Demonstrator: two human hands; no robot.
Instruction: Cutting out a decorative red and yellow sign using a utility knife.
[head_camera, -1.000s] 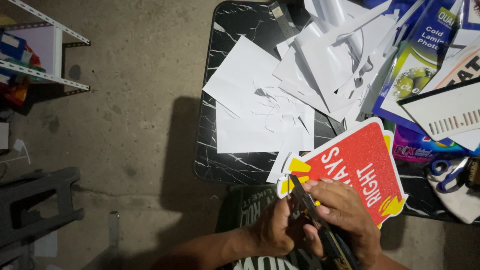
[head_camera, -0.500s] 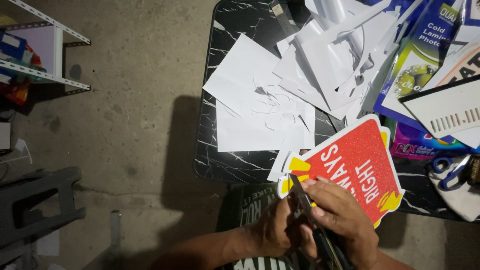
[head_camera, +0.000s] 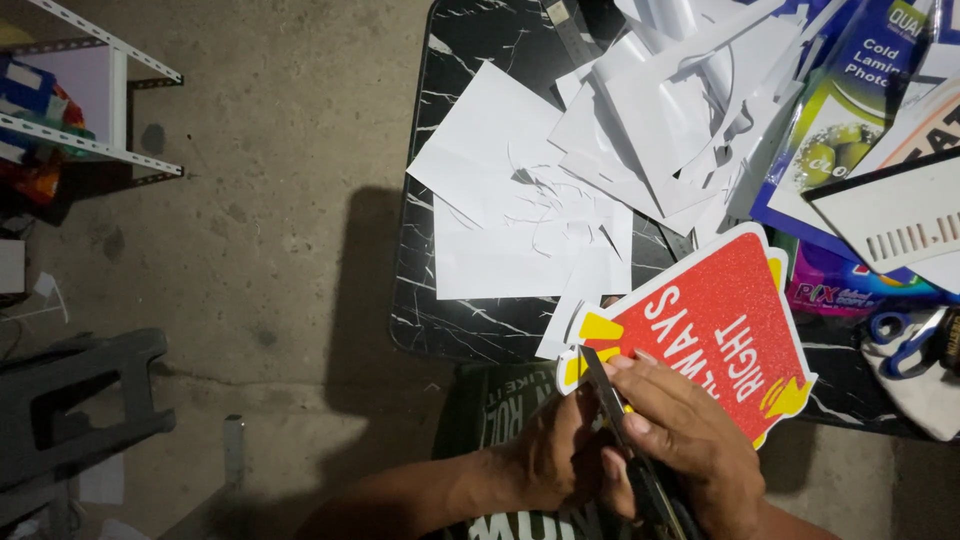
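Spreading across most of the left side is a bare concrete floor (head_camera: 270, 180), with a white metal shelf (head_camera: 90, 110) at the far left and a dark plastic stool (head_camera: 80, 400) nearer. A black marble-patterned table (head_camera: 450, 310) fills the right, its far half covered by a heap of white paper offcuts (head_camera: 560, 180); packets of glossy photo paper (head_camera: 850, 110) and a white comb-edged sheet (head_camera: 900, 220) lie at the far right, and blue-handled scissors (head_camera: 900, 335) rest on a white cloth at the right edge. Near the table's near edge, a red shaped sign (head_camera: 720, 330) with a white border and yellow accents is held tilted over the edge, above the person's lap. The right hand (head_camera: 690, 450) lies on the sign's near corner, fingers pressed down on it to pinch it steady. The left hand (head_camera: 550, 460) is curled closed around a slim dark cutting tool (head_camera: 615, 420), whose tip meets the sign's yellow left corner.
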